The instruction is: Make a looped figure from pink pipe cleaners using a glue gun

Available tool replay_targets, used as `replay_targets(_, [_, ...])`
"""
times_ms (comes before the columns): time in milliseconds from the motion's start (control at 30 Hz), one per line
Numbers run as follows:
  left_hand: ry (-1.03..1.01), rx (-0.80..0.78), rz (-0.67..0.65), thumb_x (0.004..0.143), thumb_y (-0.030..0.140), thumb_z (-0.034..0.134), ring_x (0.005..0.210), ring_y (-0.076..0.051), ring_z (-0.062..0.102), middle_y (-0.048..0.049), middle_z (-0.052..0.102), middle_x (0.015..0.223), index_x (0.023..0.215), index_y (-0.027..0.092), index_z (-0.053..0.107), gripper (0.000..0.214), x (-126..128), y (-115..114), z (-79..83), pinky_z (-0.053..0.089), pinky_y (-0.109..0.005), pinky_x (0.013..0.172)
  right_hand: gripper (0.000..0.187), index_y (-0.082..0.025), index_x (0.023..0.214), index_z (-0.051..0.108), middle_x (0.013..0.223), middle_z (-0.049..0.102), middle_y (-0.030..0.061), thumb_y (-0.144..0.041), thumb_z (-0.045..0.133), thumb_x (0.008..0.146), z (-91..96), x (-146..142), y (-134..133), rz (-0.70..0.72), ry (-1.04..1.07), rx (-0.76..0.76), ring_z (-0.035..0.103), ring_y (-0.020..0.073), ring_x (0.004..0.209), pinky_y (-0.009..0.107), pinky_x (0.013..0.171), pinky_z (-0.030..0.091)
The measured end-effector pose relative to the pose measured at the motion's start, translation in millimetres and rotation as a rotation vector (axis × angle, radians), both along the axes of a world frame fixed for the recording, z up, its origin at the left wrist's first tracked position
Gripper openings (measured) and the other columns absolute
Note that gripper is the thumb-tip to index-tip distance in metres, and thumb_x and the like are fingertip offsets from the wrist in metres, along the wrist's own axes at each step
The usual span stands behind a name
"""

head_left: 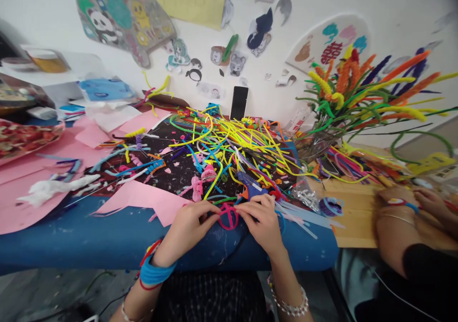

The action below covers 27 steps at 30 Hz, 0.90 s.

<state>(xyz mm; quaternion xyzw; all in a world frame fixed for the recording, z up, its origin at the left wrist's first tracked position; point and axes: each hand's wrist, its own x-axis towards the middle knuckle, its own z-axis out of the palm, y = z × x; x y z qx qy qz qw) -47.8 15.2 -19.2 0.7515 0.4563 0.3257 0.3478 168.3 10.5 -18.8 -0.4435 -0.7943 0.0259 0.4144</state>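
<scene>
Between my hands is a pink pipe cleaner (228, 227) bent into a ring with strips crossing inside it. My left hand (193, 226) pinches its left edge between thumb and fingers. On the opposite edge, my right hand (263, 222) grips it the same way. The ring is held up over the table's front edge. Just behind my right hand lies a blue glue gun (250, 186) with an orange part. A pink pipe-cleaner figure (197, 188) rests behind the ring. Clear glue sticks (304, 217) lie to the right of my right hand.
Yellow pipe cleaners (246, 140) heap across the dark work mat. Pink paper (143, 200) covers the left side. A phone (239, 103) leans on the wall. At right stands a vase (315, 145) of pipe-cleaner flowers, near another person's hands (399, 195).
</scene>
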Motion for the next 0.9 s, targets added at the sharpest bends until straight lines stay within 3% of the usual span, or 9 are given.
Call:
replay_targets(533, [0.000,0.022,-0.012,0.091,0.021,0.064,0.078,-0.016,0.067,0.0002,0.075,0.091,0.096,0.023,0.074,0.011,1.1,0.0,-4.9,0.050,-0.026,0.072,0.012,-0.027,0.089,0.071,0.083,0.077,-0.0039,-0.015,0.069,0.088,-3.0,-2.0,-6.1,-0.012,0.041,-0.016,0.057,0.0193,0.080,0.043,0.086,0.034])
replay_targets(800, [-0.060,0.076,-0.071,0.095,0.023,0.058,0.090,-0.017,0.069,-0.0025,0.076,0.097,0.100,0.023,0.073,0.016,1.7,-2.9,6.5,0.054,-0.028,0.083,0.011,-0.025,0.089,0.068,0.083,0.074,-0.0007,-0.016,0.063,0.090,0.5,-0.3,-8.3,-0.040,0.148,-0.058,0.058,0.0209,0.084,0.042,0.086,0.039])
replay_targets(900, [-0.043,0.175,-0.078,0.096,0.021,0.055,0.101,-0.019,0.067,-0.0053,0.073,0.109,0.109,0.023,0.071,0.021,7.0,0.4,10.0,0.053,-0.033,0.090,0.014,-0.025,0.090,0.068,0.084,0.071,0.0022,-0.016,0.058,0.092,0.9,3.3,-8.0,-0.045,0.209,-0.067,0.059,0.0212,0.085,0.040,0.081,0.043])
